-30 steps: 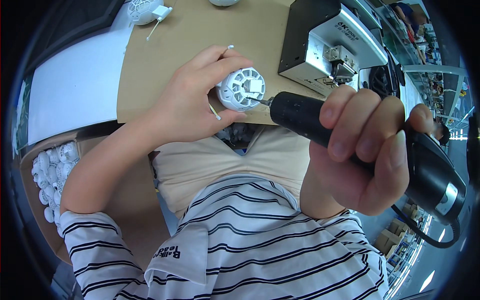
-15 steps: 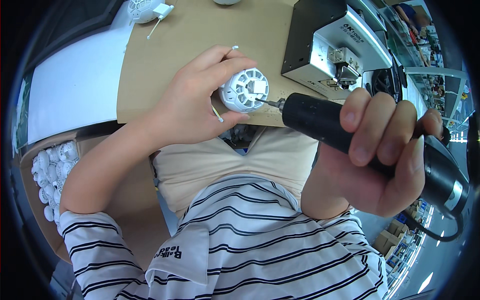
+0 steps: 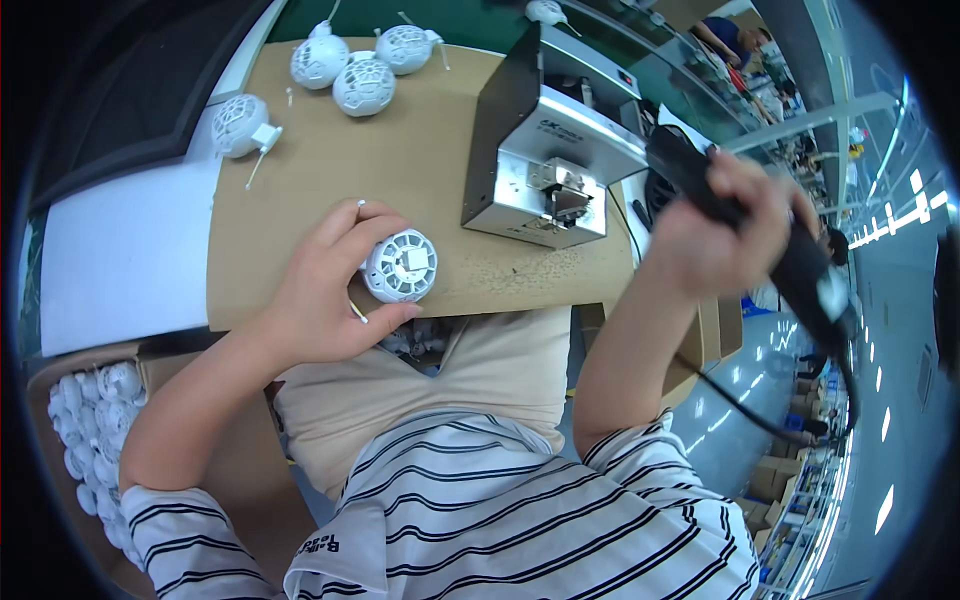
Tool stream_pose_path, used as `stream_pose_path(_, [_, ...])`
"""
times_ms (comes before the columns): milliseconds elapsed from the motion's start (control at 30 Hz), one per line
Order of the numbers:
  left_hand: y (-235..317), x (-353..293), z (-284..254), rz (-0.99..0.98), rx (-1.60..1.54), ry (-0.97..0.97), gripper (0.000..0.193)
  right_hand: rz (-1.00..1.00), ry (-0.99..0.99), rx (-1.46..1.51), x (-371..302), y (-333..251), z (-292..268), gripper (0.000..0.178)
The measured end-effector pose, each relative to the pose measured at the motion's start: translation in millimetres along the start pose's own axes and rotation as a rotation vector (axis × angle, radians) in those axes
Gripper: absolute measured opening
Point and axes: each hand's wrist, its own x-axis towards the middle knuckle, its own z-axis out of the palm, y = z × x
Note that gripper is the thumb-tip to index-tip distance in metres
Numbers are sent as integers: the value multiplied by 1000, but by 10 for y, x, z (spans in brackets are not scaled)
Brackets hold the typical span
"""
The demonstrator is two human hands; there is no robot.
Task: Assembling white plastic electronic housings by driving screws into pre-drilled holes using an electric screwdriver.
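Note:
A round white plastic lattice housing (image 3: 401, 266) sits in the grip of my left hand (image 3: 335, 275), near the table's front edge. Its face with the square white block points up toward me, and a short wire with a white connector sticks out by my thumb. My right hand (image 3: 735, 225) is wrapped round a black electric screwdriver (image 3: 690, 170), raised at the right beside the metal machine. The right hand and tool are smeared by motion, and the screwdriver's bit cannot be made out. A cord trails from the tool's rear end.
A black and silver screw feeder machine (image 3: 545, 150) stands on the brown tabletop (image 3: 330, 165). Several white lattice balls (image 3: 364, 84) with wires lie at the far left. A cardboard box (image 3: 210, 400) at lower left holds many white parts (image 3: 95, 430). Another person (image 3: 735, 40) is at the far right.
The screwdriver has come off the housing and swung up and away toward the feeder machine. My left hand still holds the housing. The view has shifted, showing more of the table's far side.

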Motion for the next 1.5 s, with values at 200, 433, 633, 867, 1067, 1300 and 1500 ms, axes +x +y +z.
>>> stream_pose_path(200, [-55,-9,66,68,4,68,59,307,-137,320,-214,-493,15,19])
stream_pose_path(433, [-63,-6,51,26,3,5,59,258,-125,45,-414,-470,91,20])
stream_pose_path(633, [-85,-52,51,61,38,53,59,236,-232,-90,-489,-455,143,27])
stream_pose_path(867, [-112,-59,46,46,-2,12,62,372,-412,479,-693,-662,249,36])
stream_pose_path(1067, [-132,-82,34,66,19,30,60,339,-514,509,-836,-605,432,39])
stream_pose_path(1300, [-121,-69,32,79,4,33,59,368,-510,463,-900,-608,495,37])
stream_pose_path(1500, [-137,-71,57,115,5,44,59,404,-515,472,-877,-629,478,35])
